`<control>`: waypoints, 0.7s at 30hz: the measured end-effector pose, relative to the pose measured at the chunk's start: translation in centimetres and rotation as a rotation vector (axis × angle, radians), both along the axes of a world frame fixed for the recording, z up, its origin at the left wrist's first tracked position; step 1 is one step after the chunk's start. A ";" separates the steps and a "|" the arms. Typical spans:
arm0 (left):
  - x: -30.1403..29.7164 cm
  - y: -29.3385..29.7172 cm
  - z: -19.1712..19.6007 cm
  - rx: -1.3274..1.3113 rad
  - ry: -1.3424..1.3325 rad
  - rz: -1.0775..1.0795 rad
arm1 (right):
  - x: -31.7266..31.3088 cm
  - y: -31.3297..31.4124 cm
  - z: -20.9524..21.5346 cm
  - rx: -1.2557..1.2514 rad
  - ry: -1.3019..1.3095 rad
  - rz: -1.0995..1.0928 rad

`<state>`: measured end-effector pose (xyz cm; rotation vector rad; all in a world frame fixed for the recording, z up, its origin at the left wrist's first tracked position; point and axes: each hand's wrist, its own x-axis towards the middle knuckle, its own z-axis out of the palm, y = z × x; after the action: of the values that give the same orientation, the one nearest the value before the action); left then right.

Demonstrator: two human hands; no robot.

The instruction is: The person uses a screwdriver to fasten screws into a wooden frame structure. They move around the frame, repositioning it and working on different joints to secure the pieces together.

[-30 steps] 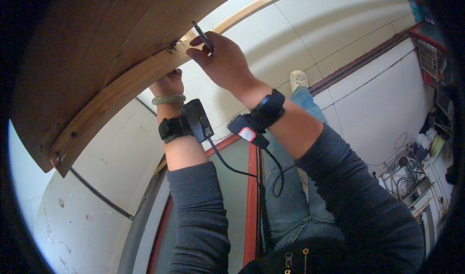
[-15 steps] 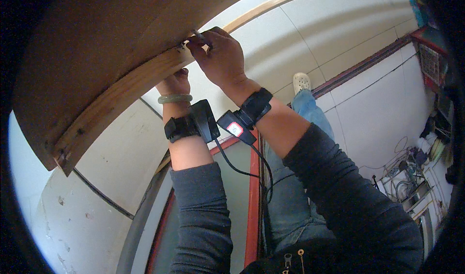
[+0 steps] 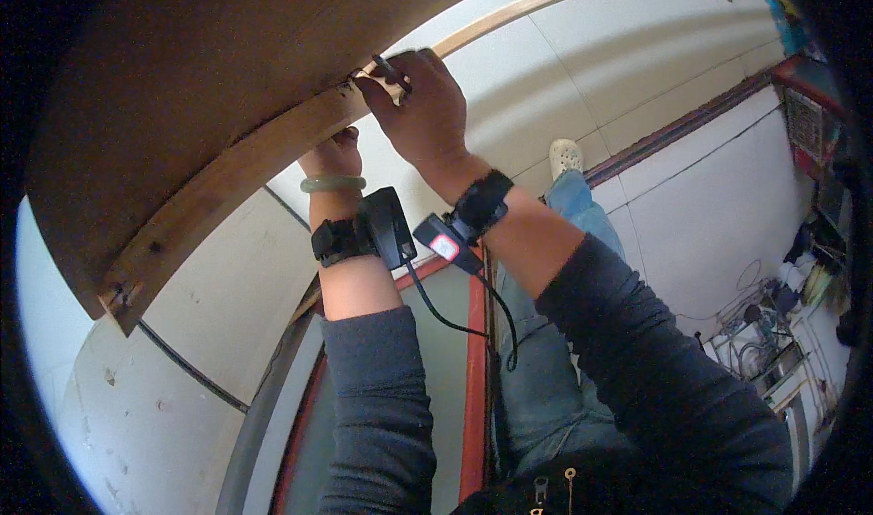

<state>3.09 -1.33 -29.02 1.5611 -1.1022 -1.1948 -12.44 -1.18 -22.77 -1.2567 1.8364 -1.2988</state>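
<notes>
Since the earlier frames, the right hand has shifted closer to the left hand, and the slim dark pen-like rod it holds lies at a flatter slant. This rod sits just beside the joint between the long curved-looking pale wooden rail and the broad brown wooden panel; whether its tip touches the wood is unclear. The right fingers seem to pinch the rod against the thumb; the left fingers are largely hidden beside the rail's underside, so I cannot tell their state.

If that pinch loosens, the rod could slip and drop; a rough rail edge might splinter bare skin. With the wrists near each other, the black cord could snag.

Grain and dark marks show on the rail; the panel looks flat and dull. Outward come a smooth, pale-green round bangle, ribbed grey sleeves and a perforated cream clog.
</notes>
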 end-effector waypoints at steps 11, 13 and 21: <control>-0.5 -0.5 0.8 0.254 0.553 0.327 | 0.9 0.4 0.8 0.420 -0.983 -0.023; -0.8 -0.7 1.0 0.262 0.548 0.338 | 0.9 0.3 1.6 0.365 -1.239 -0.030; -1.2 -0.8 1.3 0.204 0.531 0.275 | 0.8 -1.0 4.3 0.553 -1.449 -0.121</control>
<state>1.89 -2.12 -27.76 1.3695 -0.4189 -1.4463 -11.66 -2.16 -18.43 0.1971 0.9921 -1.0888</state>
